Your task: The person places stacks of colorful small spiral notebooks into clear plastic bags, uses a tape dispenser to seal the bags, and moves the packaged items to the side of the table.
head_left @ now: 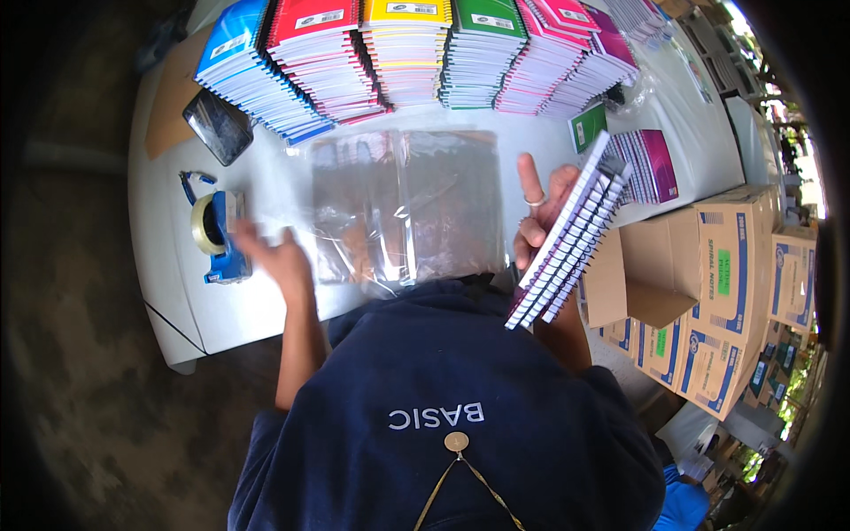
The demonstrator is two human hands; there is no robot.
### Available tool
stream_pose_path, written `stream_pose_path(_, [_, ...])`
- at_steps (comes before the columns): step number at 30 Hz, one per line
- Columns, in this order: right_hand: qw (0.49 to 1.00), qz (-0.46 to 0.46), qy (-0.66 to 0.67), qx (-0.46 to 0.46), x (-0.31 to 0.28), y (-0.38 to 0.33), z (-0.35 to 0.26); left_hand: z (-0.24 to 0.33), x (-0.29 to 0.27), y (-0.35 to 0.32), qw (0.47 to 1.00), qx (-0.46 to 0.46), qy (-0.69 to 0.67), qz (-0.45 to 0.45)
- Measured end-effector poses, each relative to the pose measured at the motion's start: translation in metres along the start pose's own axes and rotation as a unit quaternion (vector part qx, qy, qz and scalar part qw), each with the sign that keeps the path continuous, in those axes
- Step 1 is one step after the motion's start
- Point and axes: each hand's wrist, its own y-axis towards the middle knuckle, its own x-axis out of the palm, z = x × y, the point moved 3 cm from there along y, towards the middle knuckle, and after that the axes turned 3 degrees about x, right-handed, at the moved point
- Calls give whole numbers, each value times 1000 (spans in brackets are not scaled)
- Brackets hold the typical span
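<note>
My right hand [542,217] grips a small stack of spiral notebooks [571,239], tilted on edge with the coils and page edges showing. One finger with a ring below it sticks out from the stack. My left hand [285,267], slightly blurred, has its fingers stretched out beside a blue tape dispenser [232,261]; whether it touches the dispenser I cannot tell. A roll of clear tape [205,223] sits in the dispenser. Between my hands, clear plastic bags [453,208] lie flat on the white table [266,319].
Tall stacks of spiral notebooks [405,53] in several colours line the far side. A dark tablet [219,128] lies at the left. At the right are purple notebooks [653,168], a small green notebook [588,127], an open cardboard box [660,265] and stacked cartons [739,292].
</note>
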Motion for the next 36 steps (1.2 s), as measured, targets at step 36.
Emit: stream_pose_path(36, [855, 495, -156, 6, -151, -88, 9, 14, 130, -81, 792, 277, 402, -367])
